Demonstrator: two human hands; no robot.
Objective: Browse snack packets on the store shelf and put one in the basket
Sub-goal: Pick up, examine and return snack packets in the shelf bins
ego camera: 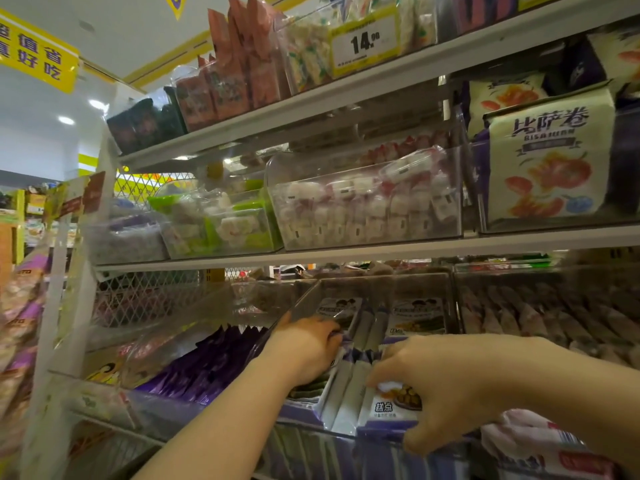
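Note:
Both of my hands reach into a clear plastic bin (356, 433) on the lower shelf, filled with white and purple snack packets (415, 315) standing in rows. My left hand (304, 348) lies on the left row with its fingers curled over the packet tops. At the front of the right row, my right hand (450, 389) pinches the top of a white packet (393, 407) printed with a brown snack picture. No basket is in view.
Purple packets (207, 365) fill the bin to the left, brown wrapped snacks (540, 313) the bin to the right. The shelf above holds clear bins of white sweets (367, 202) and a large pizza-roll bag (547, 161). A pink-and-white packet (533, 441) lies under my right wrist.

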